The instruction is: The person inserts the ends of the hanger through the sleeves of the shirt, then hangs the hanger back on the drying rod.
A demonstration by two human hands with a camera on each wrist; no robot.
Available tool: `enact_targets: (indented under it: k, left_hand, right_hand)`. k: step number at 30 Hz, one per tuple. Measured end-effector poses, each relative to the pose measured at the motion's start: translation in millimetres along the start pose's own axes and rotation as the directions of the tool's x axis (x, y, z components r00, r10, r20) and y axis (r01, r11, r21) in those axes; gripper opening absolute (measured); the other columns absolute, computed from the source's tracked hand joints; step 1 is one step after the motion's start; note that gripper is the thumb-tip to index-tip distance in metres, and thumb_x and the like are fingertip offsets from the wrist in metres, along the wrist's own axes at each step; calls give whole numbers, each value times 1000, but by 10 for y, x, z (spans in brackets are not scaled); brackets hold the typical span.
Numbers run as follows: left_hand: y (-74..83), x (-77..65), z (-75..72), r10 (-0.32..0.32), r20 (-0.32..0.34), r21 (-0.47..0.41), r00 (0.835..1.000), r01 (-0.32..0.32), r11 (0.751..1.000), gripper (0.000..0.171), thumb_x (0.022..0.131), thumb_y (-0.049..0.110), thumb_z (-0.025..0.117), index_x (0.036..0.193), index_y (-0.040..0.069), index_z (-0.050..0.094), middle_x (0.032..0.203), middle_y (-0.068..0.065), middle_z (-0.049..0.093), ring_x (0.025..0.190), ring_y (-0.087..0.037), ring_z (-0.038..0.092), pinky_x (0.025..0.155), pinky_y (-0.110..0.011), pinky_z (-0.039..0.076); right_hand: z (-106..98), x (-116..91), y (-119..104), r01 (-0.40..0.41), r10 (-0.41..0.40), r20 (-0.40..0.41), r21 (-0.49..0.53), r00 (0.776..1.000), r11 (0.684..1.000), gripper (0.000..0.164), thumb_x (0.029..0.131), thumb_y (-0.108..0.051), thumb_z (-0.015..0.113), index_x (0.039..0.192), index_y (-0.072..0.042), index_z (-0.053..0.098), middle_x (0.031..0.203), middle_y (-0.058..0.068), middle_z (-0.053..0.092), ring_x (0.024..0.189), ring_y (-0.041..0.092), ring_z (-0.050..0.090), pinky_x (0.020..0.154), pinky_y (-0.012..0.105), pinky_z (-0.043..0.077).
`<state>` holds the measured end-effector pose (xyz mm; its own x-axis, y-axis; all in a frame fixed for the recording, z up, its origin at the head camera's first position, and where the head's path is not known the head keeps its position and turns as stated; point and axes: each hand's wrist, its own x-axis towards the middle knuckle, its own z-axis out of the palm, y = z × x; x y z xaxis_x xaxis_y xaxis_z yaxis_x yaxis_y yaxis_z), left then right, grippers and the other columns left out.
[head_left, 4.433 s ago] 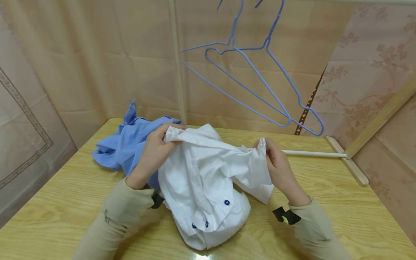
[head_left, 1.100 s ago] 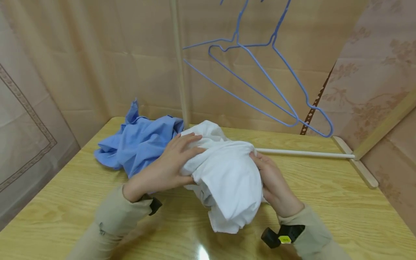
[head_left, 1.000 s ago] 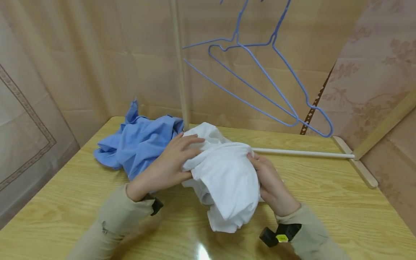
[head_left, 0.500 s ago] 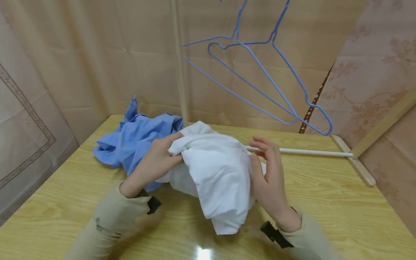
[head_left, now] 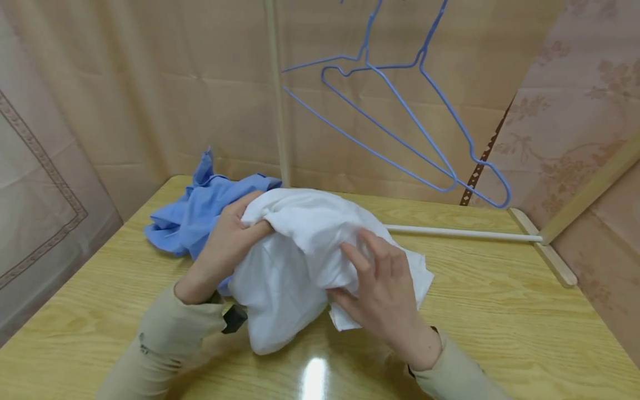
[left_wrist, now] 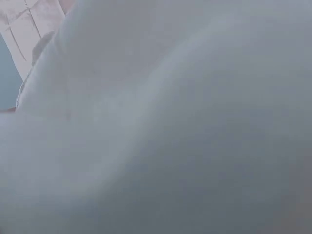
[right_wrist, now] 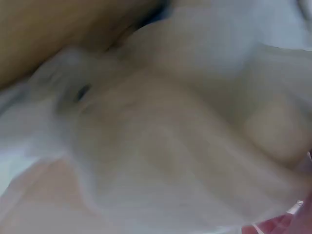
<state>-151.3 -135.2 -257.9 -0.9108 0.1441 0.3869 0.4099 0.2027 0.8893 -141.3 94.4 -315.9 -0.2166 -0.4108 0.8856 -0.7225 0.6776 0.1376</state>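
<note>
A crumpled white shirt [head_left: 280, 283] bunches up over the middle of the table in the head view. My left hand [head_left: 220, 244] grips its upper left edge, thumb in front and the other fingers hidden behind the cloth. Over the shirt's right part is my right hand [head_left: 390, 294], its fingers bent and spread, the thumb well apart from them against the fabric. White cloth [left_wrist: 170, 122] fills nearly all of the left wrist view. Blurred folds [right_wrist: 156, 151] and a small dark button [right_wrist: 83, 92] show in the right wrist view.
Behind my left hand lies a crumpled blue garment [head_left: 195, 216]. Two blue wire hangers [head_left: 400, 105] hang above the far side of the table [head_left: 500, 322]. A white rod [head_left: 465, 233] runs low to a wooden foot [head_left: 542, 247] at right; a thin post [head_left: 277, 100] stands behind.
The shirt was turned over from its buttoned side. Lately my left hand drew its edge leftward, while my right hand let go of the right side and moved left over the cloth.
</note>
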Motion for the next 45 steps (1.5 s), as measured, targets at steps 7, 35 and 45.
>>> enact_targets:
  k: [7, 35, 45]
  left_hand:
    - [46, -26, -11, -39, 16, 0, 999, 39, 999, 22, 77, 14, 61, 98, 11, 55, 90, -7, 56, 78, -18, 52, 66, -31, 45]
    - [-200, 61, -31, -163, 63, 573, 985, 98, 813, 37, 77, 54, 48, 86, 19, 58, 80, 3, 59, 72, -13, 53, 61, -29, 41]
    - [-249, 52, 60, 197, 387, 647, 901, -418, 637, 31, 79, 25, 59, 107, 13, 53, 111, -2, 49, 105, -19, 43, 87, -36, 33]
  right_hand:
    - [63, -60, 271, -129, 131, -17, 90, 991, 988, 38, 61, 4, 43, 97, 3, 53, 94, 16, 54, 79, 31, 51, 68, 40, 41]
    - [-5, -98, 572, -620, 535, 456, 50, 712, 783, 9, 85, -14, 48, 90, -12, 55, 80, 4, 60, 65, 17, 53, 57, 32, 40]
    - [95, -208, 679, -632, 535, 572, -37, 621, 774, 18, 86, -14, 45, 98, -7, 56, 77, 11, 60, 61, 22, 52, 54, 35, 39]
